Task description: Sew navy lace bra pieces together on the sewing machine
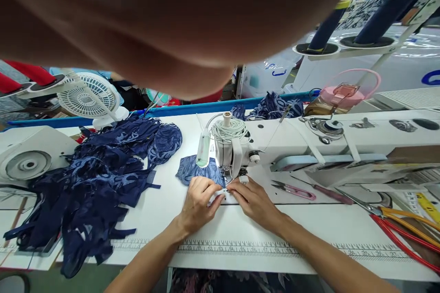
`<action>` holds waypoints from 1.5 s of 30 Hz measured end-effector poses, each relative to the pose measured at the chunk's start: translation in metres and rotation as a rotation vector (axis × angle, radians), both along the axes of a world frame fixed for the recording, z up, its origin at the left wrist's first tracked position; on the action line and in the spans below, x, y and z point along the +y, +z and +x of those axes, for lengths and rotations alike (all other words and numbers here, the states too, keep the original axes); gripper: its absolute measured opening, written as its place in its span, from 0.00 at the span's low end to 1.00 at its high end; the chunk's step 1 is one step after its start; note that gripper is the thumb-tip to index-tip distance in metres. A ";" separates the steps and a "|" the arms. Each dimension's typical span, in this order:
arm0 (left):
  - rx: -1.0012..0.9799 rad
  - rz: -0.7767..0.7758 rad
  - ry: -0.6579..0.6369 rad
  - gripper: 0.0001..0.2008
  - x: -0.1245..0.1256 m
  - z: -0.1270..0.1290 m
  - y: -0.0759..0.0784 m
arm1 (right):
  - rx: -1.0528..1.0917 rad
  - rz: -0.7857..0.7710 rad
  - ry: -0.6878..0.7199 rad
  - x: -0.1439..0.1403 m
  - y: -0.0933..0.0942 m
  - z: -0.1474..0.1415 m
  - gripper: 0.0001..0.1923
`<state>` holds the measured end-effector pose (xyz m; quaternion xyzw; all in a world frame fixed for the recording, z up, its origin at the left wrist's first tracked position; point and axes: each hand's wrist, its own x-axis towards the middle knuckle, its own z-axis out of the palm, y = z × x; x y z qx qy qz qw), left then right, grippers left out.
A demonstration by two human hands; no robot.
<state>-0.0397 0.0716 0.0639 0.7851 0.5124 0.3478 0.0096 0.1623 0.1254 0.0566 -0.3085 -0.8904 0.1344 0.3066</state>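
Honestly, this gathered blue patterned fabric [188, 170] seems floppy, best edge-held; can't tell if my left hand [198, 198] or right hand [255, 200] pinches.

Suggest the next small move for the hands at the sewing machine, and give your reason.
I'd probably ease the blue patterned piece slightly further under the machine head, keeping its edge flat. The piece lies beside and partly beneath the head, and the left hand and right hand sit close together at its near edge. The stitching point itself is too small to make out.
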 end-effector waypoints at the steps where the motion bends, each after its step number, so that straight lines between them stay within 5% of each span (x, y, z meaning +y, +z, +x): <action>1: 0.001 -0.003 0.004 0.04 0.000 0.000 0.000 | 0.004 -0.009 -0.007 0.000 0.001 -0.001 0.11; 23: -0.033 -0.107 -0.005 0.06 0.003 0.005 0.004 | 0.020 -0.300 -0.023 -0.005 0.005 -0.010 0.05; 29: -0.102 -0.145 0.093 0.07 0.006 0.003 0.003 | 0.118 -0.403 -0.059 -0.004 -0.001 -0.008 0.12; 45: -0.145 -0.156 0.024 0.03 0.005 0.002 -0.001 | 0.047 -0.370 0.018 -0.004 0.005 -0.012 0.07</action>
